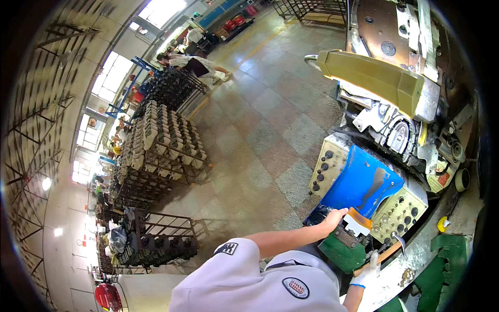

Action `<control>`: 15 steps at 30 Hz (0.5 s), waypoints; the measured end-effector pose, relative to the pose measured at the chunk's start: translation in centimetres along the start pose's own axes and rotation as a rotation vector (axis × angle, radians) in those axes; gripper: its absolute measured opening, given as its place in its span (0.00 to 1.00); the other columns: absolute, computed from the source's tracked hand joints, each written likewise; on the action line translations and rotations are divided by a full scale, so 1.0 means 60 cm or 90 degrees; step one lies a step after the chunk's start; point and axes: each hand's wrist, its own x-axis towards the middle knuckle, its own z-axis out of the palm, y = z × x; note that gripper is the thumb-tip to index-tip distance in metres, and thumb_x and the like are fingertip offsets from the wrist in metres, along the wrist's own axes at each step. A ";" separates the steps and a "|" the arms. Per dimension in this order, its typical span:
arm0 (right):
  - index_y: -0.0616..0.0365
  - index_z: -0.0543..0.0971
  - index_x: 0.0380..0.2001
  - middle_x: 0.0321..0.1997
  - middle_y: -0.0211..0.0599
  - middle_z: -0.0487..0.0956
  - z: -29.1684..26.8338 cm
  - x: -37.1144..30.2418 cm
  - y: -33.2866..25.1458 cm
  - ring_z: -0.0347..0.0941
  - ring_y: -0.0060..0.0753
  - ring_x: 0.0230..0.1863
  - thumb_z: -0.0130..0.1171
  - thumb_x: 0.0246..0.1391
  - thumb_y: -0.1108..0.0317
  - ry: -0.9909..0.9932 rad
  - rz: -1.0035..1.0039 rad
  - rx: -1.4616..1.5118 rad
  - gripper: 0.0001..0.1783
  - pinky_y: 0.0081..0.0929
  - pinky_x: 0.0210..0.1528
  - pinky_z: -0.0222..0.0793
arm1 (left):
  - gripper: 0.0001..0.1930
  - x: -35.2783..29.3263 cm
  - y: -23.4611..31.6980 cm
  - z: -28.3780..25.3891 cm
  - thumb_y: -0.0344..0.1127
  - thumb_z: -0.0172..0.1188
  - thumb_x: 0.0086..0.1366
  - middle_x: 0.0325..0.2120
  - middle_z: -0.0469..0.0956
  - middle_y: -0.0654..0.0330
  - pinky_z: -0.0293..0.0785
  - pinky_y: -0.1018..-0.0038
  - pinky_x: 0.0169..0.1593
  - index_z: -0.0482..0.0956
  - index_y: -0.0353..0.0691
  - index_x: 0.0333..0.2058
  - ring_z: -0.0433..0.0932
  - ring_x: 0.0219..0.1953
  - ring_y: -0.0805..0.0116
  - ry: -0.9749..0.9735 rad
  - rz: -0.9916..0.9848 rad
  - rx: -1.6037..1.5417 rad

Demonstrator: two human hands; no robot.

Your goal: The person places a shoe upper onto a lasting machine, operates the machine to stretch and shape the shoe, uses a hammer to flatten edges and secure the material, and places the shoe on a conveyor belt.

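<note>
My right hand (368, 273), in a white glove with a blue cuff, is closed round the wooden handle of a hammer (388, 253). The hammer's curved metal head points away from me, beside the machine. Bare and closed, my left hand (332, 221) lies over a dark object (316, 214) at the near edge of the machine's blue cover (358, 179). What its fingers grip is mostly hidden. Just right of its fingertips is an orange and white piece (358, 222). Below that sits a green metal block (343, 249) close to my body.
Control panels with black knobs (325, 166) flank the blue cover. Above rises a machine with an olive-coloured guard (371, 78). A worn metal ledge (410, 270) runs along the right. Racks loaded with shoe-like pieces (161, 140) stand left across the tiled floor (254, 140); another person (192, 65) bends farther off.
</note>
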 end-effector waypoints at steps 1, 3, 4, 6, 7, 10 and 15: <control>0.63 0.80 0.45 0.36 0.31 0.81 -0.010 0.006 0.004 0.75 0.26 0.38 0.63 0.64 0.67 -0.026 0.005 0.022 0.12 0.25 0.42 0.72 | 0.20 0.005 0.005 0.007 0.47 0.47 0.76 0.43 0.84 0.63 0.71 0.68 0.55 0.85 0.41 0.47 0.79 0.44 0.70 -0.026 0.018 -0.033; 0.62 0.81 0.47 0.41 0.36 0.83 -0.061 0.034 0.039 0.80 0.29 0.42 0.61 0.64 0.68 -0.057 -0.041 0.088 0.12 0.28 0.46 0.76 | 0.21 0.040 -0.007 0.024 0.47 0.47 0.76 0.45 0.85 0.59 0.73 0.66 0.55 0.84 0.38 0.48 0.81 0.46 0.67 0.033 0.005 -0.023; 0.61 0.80 0.52 0.44 0.40 0.85 -0.082 0.077 0.093 0.82 0.33 0.44 0.60 0.65 0.68 0.004 -0.007 0.045 0.14 0.32 0.45 0.79 | 0.22 0.063 0.008 -0.004 0.47 0.48 0.75 0.49 0.83 0.54 0.77 0.64 0.53 0.81 0.36 0.52 0.82 0.48 0.65 -0.009 0.012 0.073; 0.61 0.76 0.56 0.41 0.43 0.84 -0.105 0.021 0.035 0.84 0.36 0.37 0.63 0.64 0.68 0.010 0.045 0.266 0.19 0.28 0.35 0.81 | 0.16 0.047 0.080 -0.007 0.41 0.53 0.72 0.42 0.85 0.56 0.78 0.64 0.49 0.84 0.35 0.43 0.82 0.42 0.65 0.066 0.136 0.353; 0.62 0.77 0.52 0.35 0.40 0.82 -0.096 -0.030 -0.033 0.80 0.33 0.28 0.63 0.64 0.67 0.089 0.069 0.107 0.17 0.26 0.29 0.77 | 0.14 0.016 0.132 0.001 0.39 0.56 0.70 0.38 0.86 0.57 0.78 0.65 0.47 0.86 0.35 0.38 0.83 0.39 0.65 0.131 0.212 0.498; 0.62 0.80 0.42 0.22 0.30 0.74 -0.112 -0.101 -0.117 0.68 0.20 0.17 0.63 0.64 0.63 0.151 0.054 0.003 0.13 0.22 0.20 0.65 | 0.12 0.028 0.261 0.033 0.37 0.58 0.71 0.37 0.87 0.54 0.80 0.65 0.49 0.87 0.35 0.38 0.85 0.39 0.63 -0.034 0.428 0.317; 0.60 0.78 0.35 0.17 0.27 0.71 -0.171 -0.150 -0.027 0.65 0.19 0.13 0.61 0.65 0.63 0.293 0.118 0.080 0.10 0.21 0.16 0.59 | 0.14 0.104 0.276 0.304 0.32 0.55 0.75 0.42 0.86 0.49 0.82 0.69 0.51 0.82 0.27 0.50 0.86 0.44 0.62 -0.544 0.195 0.606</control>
